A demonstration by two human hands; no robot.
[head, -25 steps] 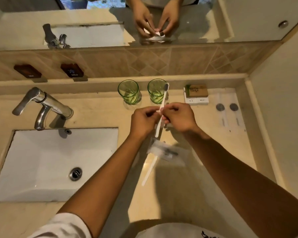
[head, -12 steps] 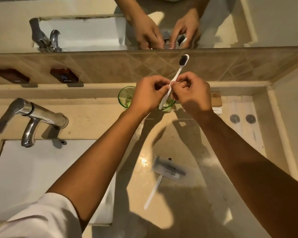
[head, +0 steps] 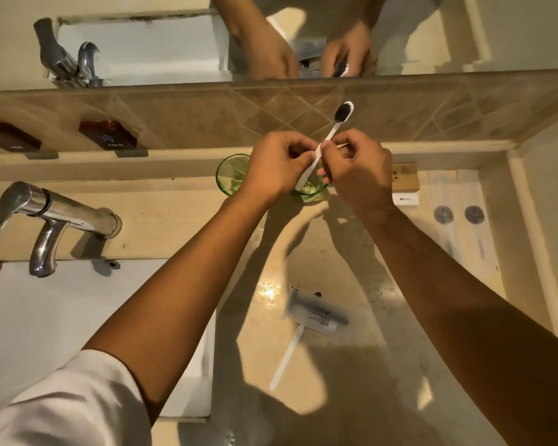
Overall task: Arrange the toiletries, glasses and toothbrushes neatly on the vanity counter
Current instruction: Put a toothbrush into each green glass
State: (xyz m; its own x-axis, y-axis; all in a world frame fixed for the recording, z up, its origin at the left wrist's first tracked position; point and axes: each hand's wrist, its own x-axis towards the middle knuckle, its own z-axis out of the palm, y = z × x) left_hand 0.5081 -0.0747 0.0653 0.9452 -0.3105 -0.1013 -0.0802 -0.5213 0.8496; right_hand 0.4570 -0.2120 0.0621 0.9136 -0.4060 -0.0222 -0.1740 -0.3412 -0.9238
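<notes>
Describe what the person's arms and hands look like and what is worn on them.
Both forearms are bare down to the hands. The left hand and right hand wear no gloves, and no rings, watch or bracelet show at the fingers or wrists. A white sleeve covers the left upper arm, ending near the elbow. The right arm leaves the picture bare, so any sleeve there is out of view.

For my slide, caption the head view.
Both hands hold a toothbrush over a green glass.

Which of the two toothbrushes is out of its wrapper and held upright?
The toothbrush with black bristles, pinched by the left hand and right hand over a green glass. The other toothbrush lies flat on the counter, its head still in a wrapper.
</notes>
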